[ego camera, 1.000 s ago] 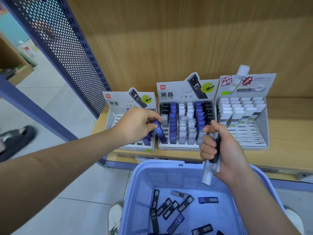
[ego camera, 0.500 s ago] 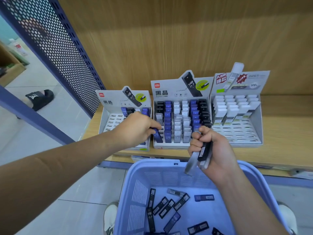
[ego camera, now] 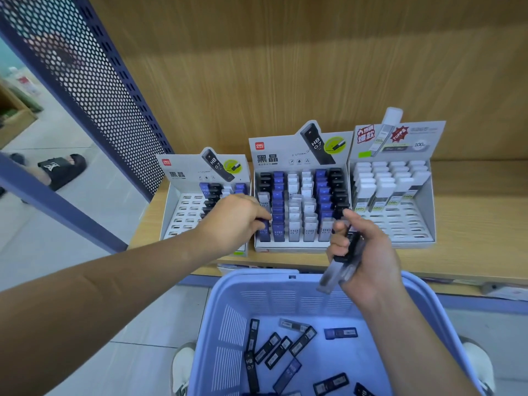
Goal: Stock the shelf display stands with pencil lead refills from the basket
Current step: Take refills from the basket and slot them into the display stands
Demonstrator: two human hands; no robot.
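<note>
Two hands are busy, and the left hand [ego camera: 233, 221] is the nearer one to the slot that counts. Its fingertips pinch the top of a blue refill case [ego camera: 264, 230], which lies just to the right of the knuckles. The case stands with its long axis close to upright in the front-left column of the middle display stand [ego camera: 300, 155]. I cannot tell whether it is fully seated; by my reading, the coming move is a short push straight down along that axis.

The right hand [ego camera: 368, 252] hangs near the stand's front-right corner, above the far rim of the blue basket [ego camera: 257, 281]. Its fingers are wrapped round a bundle of refill cases [ego camera: 340, 267], black and clear, slanting down and left. More loose refill cases [ego camera: 285, 347] lie flat on the basket floor, well below both hands. The left display stand [ego camera: 180, 212] shows many open slots.
</note>
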